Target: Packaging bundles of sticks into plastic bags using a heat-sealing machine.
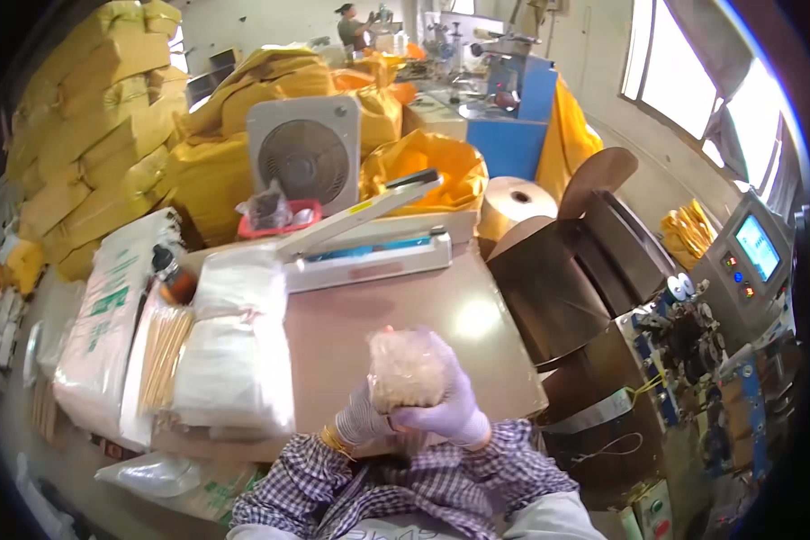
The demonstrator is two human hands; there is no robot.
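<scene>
Above the near edge of the tabletop I hold a plastic-wrapped bundle (pixel 407 371) between both hands. Clear, crinkled film covers its pale, tan contents, which are too blurred to name. My right hand (pixel 452 405), in a pale lavender glove, wraps around its right side and lower end. On the lower left, my left hand (pixel 363 418), in a grey ribbed glove, is closed against it; the bundle hides most of its fingers. Left of my hands lie a stack of clear plastic bags (pixel 234 373) and a row of thin wooden sticks (pixel 166 355).
A long-armed bag sealer (pixel 369 261) with its arm raised spans the table's back. Behind it stand a grey box fan (pixel 304 157) and a red basket (pixel 279 220). A dark bottle (pixel 173 277) sits at left. Machinery with a lit control screen (pixel 758 245) flanks the right; cartons (pixel 99 117) are piled far left.
</scene>
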